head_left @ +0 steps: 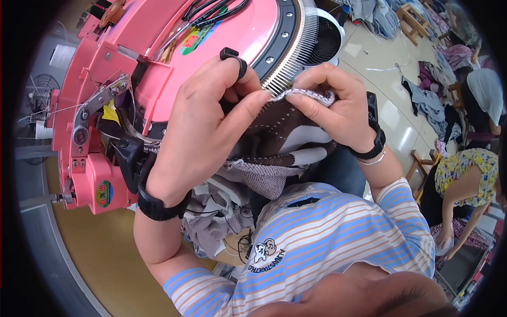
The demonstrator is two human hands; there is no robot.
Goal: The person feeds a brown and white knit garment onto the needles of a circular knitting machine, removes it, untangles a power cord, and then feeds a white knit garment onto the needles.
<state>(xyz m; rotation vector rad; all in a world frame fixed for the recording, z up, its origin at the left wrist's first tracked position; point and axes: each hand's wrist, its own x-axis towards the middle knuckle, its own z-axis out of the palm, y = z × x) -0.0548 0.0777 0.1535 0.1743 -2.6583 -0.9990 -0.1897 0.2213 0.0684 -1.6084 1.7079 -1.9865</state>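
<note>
My left hand (203, 113) pinches the edge of a knitted garment (266, 134) between thumb and forefinger, close against a curved row of metal points (296, 53). Opposite it, my right hand (340, 105) is closed on a pale, looped knit edge (319, 96), with thumb and forefinger together. Only a small gap separates the two pinches. Dark brown with grey shapes and light dotted lines, the garment hangs below both hands toward my lap. The row of points runs along the rim of a pink linking machine (232, 50). My fingers hide where the loops meet the points.
Black-handled scissors (211, 13) lie on the machine's top. A metal thread arm (95, 103) juts out at left. Greyish knit pieces (216, 206) are heaped below the machine. At right are clothes piles (435, 105), a wooden stool (414, 21) and a bending person in a yellow patterned top (462, 177).
</note>
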